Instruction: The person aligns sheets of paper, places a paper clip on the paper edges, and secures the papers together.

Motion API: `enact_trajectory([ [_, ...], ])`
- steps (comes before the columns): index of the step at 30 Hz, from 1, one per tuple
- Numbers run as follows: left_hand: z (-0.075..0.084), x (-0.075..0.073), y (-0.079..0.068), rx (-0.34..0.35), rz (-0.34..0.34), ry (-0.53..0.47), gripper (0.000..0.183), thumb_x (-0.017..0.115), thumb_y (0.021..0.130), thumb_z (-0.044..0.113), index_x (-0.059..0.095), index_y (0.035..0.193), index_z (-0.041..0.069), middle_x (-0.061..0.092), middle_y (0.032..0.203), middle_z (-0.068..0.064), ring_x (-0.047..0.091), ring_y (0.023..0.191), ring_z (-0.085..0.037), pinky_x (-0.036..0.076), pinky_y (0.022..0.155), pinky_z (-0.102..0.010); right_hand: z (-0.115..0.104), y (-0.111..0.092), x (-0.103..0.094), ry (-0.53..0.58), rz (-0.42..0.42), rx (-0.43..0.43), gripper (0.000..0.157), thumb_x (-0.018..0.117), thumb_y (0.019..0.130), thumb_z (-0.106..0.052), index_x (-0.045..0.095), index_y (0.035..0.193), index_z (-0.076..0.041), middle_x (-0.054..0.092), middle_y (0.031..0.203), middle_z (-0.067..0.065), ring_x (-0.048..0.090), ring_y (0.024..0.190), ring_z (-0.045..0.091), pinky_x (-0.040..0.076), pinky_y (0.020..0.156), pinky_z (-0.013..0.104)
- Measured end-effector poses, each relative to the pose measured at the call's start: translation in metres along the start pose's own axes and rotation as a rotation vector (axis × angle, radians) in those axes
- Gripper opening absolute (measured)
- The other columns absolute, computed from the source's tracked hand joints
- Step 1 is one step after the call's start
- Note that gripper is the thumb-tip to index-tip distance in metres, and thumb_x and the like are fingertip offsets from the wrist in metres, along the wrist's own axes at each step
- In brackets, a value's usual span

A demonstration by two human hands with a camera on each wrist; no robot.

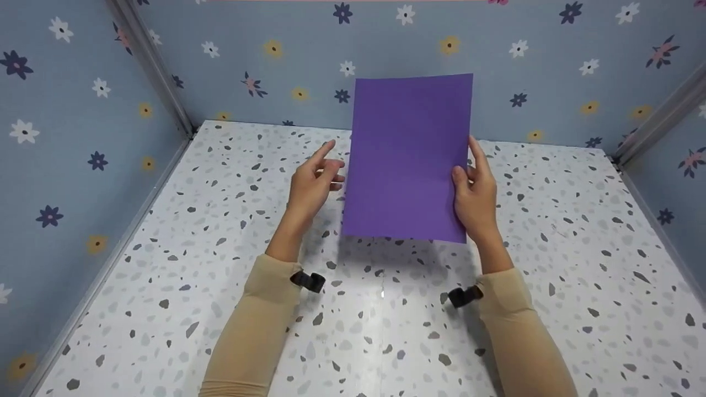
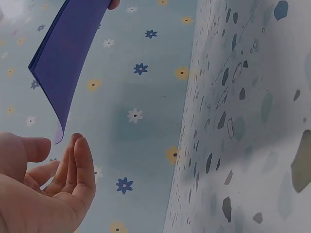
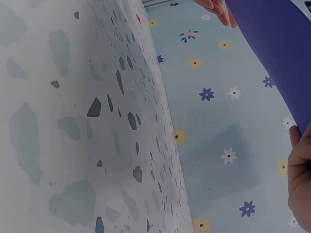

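Observation:
A purple sheet of paper (image 1: 408, 160) is held up above the table, casting a shadow beneath its lower edge. My right hand (image 1: 477, 196) pinches its right edge, thumb on the near face and fingers behind. Just off the sheet's left edge is my left hand (image 1: 314, 182), index finger extended and the others loosely bent, holding nothing. In the left wrist view the purple paper (image 2: 68, 63) bends to a curled corner close to the fingertips of the left hand (image 2: 58, 189). The right wrist view shows part of the right hand (image 3: 302, 174) at the paper's edge (image 3: 282, 58).
The speckled white table (image 1: 220, 220) spreads under both arms. A blue flowered panel (image 1: 265, 71) stands at the back, with similar panels left (image 1: 60, 176) and right (image 1: 684, 187). Black straps (image 1: 309, 281) with small devices sit at both sleeve cuffs.

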State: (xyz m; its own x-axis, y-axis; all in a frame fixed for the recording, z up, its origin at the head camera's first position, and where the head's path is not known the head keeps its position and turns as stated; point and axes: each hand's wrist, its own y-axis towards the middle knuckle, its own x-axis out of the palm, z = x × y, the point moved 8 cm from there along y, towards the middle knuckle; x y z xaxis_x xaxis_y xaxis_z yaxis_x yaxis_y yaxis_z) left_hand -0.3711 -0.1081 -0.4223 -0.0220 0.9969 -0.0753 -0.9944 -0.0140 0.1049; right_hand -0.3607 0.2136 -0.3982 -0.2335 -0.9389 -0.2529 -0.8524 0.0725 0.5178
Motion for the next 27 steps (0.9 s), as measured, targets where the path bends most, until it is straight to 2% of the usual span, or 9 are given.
enact_trajectory([
  [3, 0.003, -0.007, 0.001, 0.022, 0.016, 0.003, 0.045, 0.058, 0.111, 0.022, 0.056, 0.156, 0.022, 0.069, 0.124, -0.008, 0.071, 0.108, -0.03, 0.06, 0.091, -0.033, 0.0, 0.0, -0.003, -0.007, 0.005, 0.0, 0.057, 0.054, 0.111, -0.009, 0.038, 0.166, -0.015, 0.077, 0.105, 0.024, 0.07, 0.077, 0.008, 0.052, 0.066, 0.022],
  [6, 0.005, -0.017, 0.003, 0.039, 0.034, 0.003, 0.039, 0.059, 0.111, 0.02, 0.063, 0.149, 0.018, 0.069, 0.121, -0.008, 0.07, 0.106, -0.027, 0.06, 0.091, -0.032, 0.0, 0.0, -0.005, -0.014, 0.012, -0.002, 0.057, 0.054, 0.111, -0.009, 0.038, 0.166, -0.015, 0.076, 0.102, 0.024, 0.069, 0.075, 0.009, 0.051, 0.065, 0.022],
  [9, 0.006, -0.029, 0.004, 0.038, 0.057, 0.009, 0.034, 0.059, 0.111, 0.019, 0.066, 0.144, 0.016, 0.069, 0.119, -0.007, 0.069, 0.104, -0.022, 0.059, 0.091, -0.031, 0.0, 0.0, -0.004, -0.016, 0.007, 0.0, 0.058, 0.054, 0.111, -0.009, 0.037, 0.166, -0.013, 0.076, 0.105, 0.023, 0.07, 0.077, 0.009, 0.052, 0.066, 0.023],
  [13, 0.004, -0.041, 0.007, 0.029, 0.075, 0.052, 0.032, 0.06, 0.11, 0.019, 0.068, 0.141, 0.015, 0.07, 0.118, -0.006, 0.068, 0.105, -0.023, 0.058, 0.092, -0.031, 0.0, 0.002, -0.004, -0.004, -0.001, 0.006, 0.059, 0.054, 0.111, -0.006, 0.036, 0.166, -0.009, 0.076, 0.114, 0.024, 0.072, 0.083, 0.007, 0.054, 0.069, 0.022],
  [17, 0.003, -0.047, 0.013, 0.027, 0.069, 0.208, 0.033, 0.061, 0.11, 0.021, 0.069, 0.141, 0.016, 0.07, 0.118, -0.006, 0.067, 0.106, -0.021, 0.058, 0.092, -0.029, -0.001, 0.003, -0.006, 0.006, 0.003, 0.018, 0.059, 0.055, 0.11, -0.005, 0.037, 0.166, -0.01, 0.075, 0.118, 0.024, 0.072, 0.086, 0.008, 0.055, 0.07, 0.023],
  [22, -0.001, -0.055, 0.025, 0.031, 0.016, 0.424, 0.034, 0.059, 0.109, 0.021, 0.069, 0.141, 0.014, 0.069, 0.124, -0.01, 0.069, 0.108, -0.024, 0.058, 0.081, -0.033, 0.0, 0.003, -0.007, 0.025, 0.0, 0.015, 0.059, 0.055, 0.111, -0.006, 0.037, 0.167, -0.014, 0.075, 0.12, 0.022, 0.073, 0.087, 0.011, 0.055, 0.07, 0.024],
  [24, -0.005, -0.059, 0.03, 0.023, -0.008, 0.49, 0.034, 0.059, 0.109, 0.02, 0.068, 0.141, 0.012, 0.069, 0.128, -0.013, 0.068, 0.113, -0.027, 0.057, 0.085, -0.038, 0.0, 0.003, -0.007, 0.026, 0.002, 0.013, 0.059, 0.054, 0.111, -0.006, 0.037, 0.167, -0.014, 0.075, 0.122, 0.022, 0.073, 0.087, 0.011, 0.055, 0.07, 0.024],
  [27, -0.012, -0.063, 0.037, 0.01, -0.037, 0.589, 0.034, 0.059, 0.109, 0.018, 0.068, 0.14, 0.009, 0.069, 0.131, -0.015, 0.065, 0.123, -0.032, 0.054, 0.099, -0.047, 0.001, 0.002, -0.008, 0.025, 0.005, 0.02, 0.059, 0.054, 0.111, -0.005, 0.038, 0.166, -0.013, 0.074, 0.123, 0.022, 0.073, 0.087, 0.011, 0.055, 0.069, 0.024],
])
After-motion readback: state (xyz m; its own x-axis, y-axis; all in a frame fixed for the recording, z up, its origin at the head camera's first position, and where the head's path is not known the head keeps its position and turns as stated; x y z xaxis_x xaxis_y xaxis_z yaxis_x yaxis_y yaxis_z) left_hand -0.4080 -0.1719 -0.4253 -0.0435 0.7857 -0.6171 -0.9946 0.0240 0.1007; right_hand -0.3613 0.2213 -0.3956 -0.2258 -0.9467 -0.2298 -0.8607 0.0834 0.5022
